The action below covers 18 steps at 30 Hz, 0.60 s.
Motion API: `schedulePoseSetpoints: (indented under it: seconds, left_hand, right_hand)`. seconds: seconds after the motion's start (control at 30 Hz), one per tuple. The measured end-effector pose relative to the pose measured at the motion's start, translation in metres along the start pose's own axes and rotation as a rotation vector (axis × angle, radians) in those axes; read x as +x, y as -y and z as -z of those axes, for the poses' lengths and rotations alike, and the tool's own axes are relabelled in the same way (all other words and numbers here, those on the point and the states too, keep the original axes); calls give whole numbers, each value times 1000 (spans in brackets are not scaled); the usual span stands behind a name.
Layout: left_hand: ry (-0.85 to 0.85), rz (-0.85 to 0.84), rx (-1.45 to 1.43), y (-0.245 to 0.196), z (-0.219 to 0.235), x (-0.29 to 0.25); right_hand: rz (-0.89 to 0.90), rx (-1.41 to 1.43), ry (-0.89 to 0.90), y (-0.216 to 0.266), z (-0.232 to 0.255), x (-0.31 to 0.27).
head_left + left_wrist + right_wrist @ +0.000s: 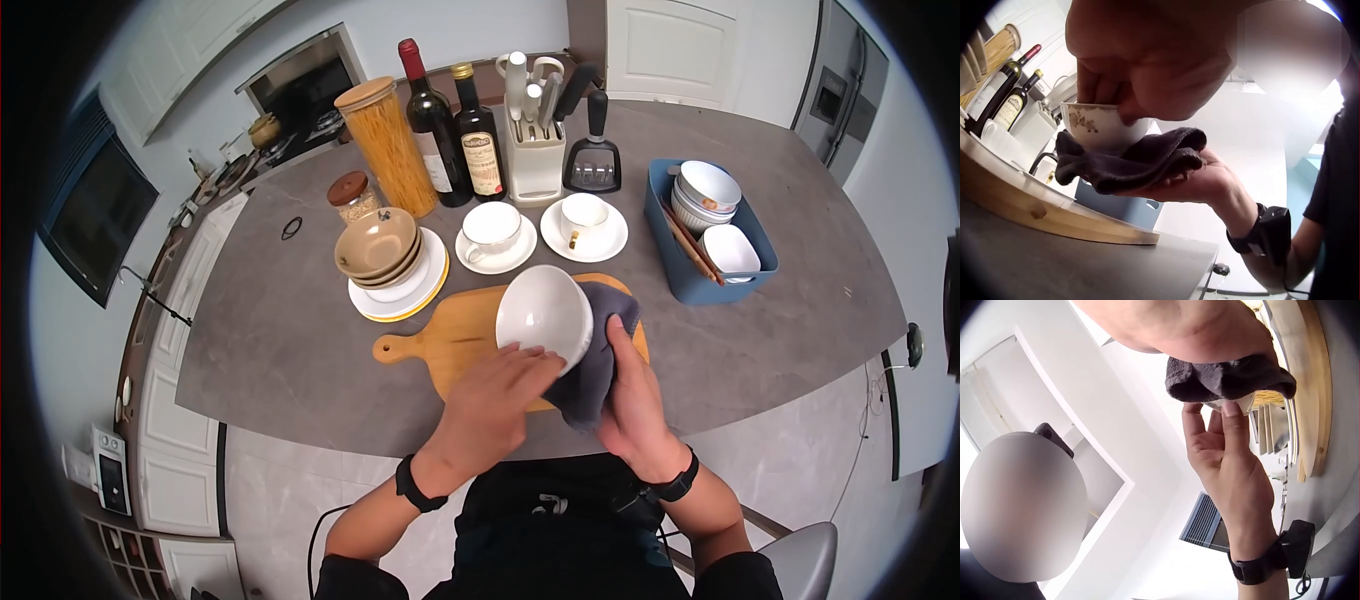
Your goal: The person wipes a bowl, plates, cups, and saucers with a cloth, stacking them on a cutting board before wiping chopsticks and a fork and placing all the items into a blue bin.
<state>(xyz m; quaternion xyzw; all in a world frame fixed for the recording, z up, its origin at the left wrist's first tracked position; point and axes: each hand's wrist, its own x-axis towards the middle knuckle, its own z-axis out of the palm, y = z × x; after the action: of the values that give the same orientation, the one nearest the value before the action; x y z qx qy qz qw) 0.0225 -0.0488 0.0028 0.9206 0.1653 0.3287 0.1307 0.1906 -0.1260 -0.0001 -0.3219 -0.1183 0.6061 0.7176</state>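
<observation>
A white bowl [545, 315] is tilted above the wooden cutting board [465, 325], its inside facing up. My left hand [490, 400] pinches the near rim, fingers inside and thumb outside. A gold floral pattern shows on the outer wall of the bowl [1100, 122] in the left wrist view. My right hand [640, 400] holds a dark grey cloth [590, 375] against the bowl's underside and right side, thumb over the cloth. The fingers of that hand are mostly hidden by the cloth [1229, 378].
Stacked brown bowls [375, 245] on plates stand left. Two white cups [492, 225] on saucers sit behind the board. Further back are a pasta jar [390, 150], wine bottle [435, 130], darker bottle [480, 150] and knife block [537, 165]. A blue bin [710, 290] with bowls is right.
</observation>
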Motion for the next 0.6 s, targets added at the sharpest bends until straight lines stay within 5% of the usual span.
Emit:
schedulePoseSetpoints:
  seconds: [0.23,0.47,0.6]
  left_hand:
    - [117,-75,202,-5,12,10]
    - [194,-87,323,-7,21,6]
    - [245,-166,275,-7,16,5]
  right_hand:
    - [-97,-169,-35,3,13,-2]
    - [-97,2,-17,19,31,1]
    - [14,-313,70,13,24,-3]
